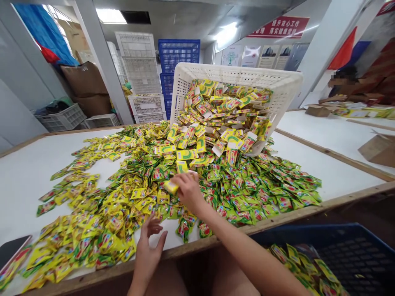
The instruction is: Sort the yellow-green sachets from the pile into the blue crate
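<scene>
My right hand [188, 190] reaches over a big heap of small yellow-green sachets [129, 193] on the white table [27, 172] and pinches a small yellow carton [171, 187]. My left hand [149, 246] hovers at the table's near edge with its fingers apart, holding nothing. A white plastic crate [234, 76] lies tipped toward me at the back of the heap, spilling flat yellow cartons [216, 119] onto the sachets.
A blue crate [354, 255] with several sachets in it sits low at my right. A dark phone [10, 248] lies at the table's left front corner. Stacked white and blue crates [154, 70] stand behind. Another person [345, 80] works at a far table with cardboard boxes [378, 149].
</scene>
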The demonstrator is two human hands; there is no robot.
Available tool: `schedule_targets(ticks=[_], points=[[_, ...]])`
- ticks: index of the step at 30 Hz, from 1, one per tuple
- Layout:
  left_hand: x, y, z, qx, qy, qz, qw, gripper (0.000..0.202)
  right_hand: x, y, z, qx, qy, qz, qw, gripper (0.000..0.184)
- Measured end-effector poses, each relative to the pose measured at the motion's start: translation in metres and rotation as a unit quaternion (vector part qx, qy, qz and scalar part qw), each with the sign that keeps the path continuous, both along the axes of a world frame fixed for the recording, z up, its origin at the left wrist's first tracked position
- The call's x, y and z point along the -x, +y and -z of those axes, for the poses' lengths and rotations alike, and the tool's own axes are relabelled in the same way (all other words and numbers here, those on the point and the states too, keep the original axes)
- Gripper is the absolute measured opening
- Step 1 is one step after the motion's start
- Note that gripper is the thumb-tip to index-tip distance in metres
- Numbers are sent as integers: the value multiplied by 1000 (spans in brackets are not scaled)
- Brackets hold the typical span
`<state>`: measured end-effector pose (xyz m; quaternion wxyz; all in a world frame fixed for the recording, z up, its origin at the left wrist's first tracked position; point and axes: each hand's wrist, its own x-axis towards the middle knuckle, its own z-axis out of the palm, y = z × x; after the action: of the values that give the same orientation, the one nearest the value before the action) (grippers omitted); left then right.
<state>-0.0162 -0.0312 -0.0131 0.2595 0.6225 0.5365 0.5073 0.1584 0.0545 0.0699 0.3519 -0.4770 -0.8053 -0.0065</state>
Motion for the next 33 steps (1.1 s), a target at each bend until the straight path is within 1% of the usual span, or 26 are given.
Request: schedule_targets(ticks=[2,3,4,6,8,10,12,14,16,17,19,22,24,27,29,31,33], points=[[-2,0,4,-44,-4,-30,999,70,17,-23,8,-24,-29,-49,998,26],[-1,0,7,-54,7,-32,998,72,27,-33,14,-28,-43,-70,996,22],[0,0,9,-51,24,-25,998,70,35,-42,20,-28,-53,-89,994,18],[3,-1,13,-17,54,-5,998,59,47,-54,32,-17,-59,-119,991,17],[6,-2,13,19,61,-12,998,48,51,-61,40,-4,-38,-128,991,25],[7,-3,11,30,49,-52,997,41,49,-62,43,1,17,-107,994,39],[6,-4,8,32,33,-92,995,38,43,-61,43,5,94,-67,993,52],[6,-4,7,31,7,-120,992,39,38,-58,44,30,176,-46,983,61],[8,-3,7,36,-23,-134,990,42,35,-56,45,87,250,-57,963,66],[10,-2,7,45,-34,-132,990,42,34,-55,45,114,279,-67,951,64],[13,0,6,74,-44,-94,992,40,34,-56,44,147,308,-81,936,56],[17,4,6,113,-52,-1,992,36,36,-62,39,151,298,-105,937,50],[19,5,6,128,-69,30,989,36,39,-69,38,160,288,-131,935,49],[18,4,5,139,-85,38,986,37,37,-78,41,178,301,-158,923,49],[16,2,5,140,-76,40,986,37,28,-79,46,191,310,-152,919,48],[14,1,4,143,-70,27,987,38,11,-75,50,199,289,-114,929,35],[13,1,5,142,-75,1,987,39,-8,-69,53,205,234,-52,949,19]])
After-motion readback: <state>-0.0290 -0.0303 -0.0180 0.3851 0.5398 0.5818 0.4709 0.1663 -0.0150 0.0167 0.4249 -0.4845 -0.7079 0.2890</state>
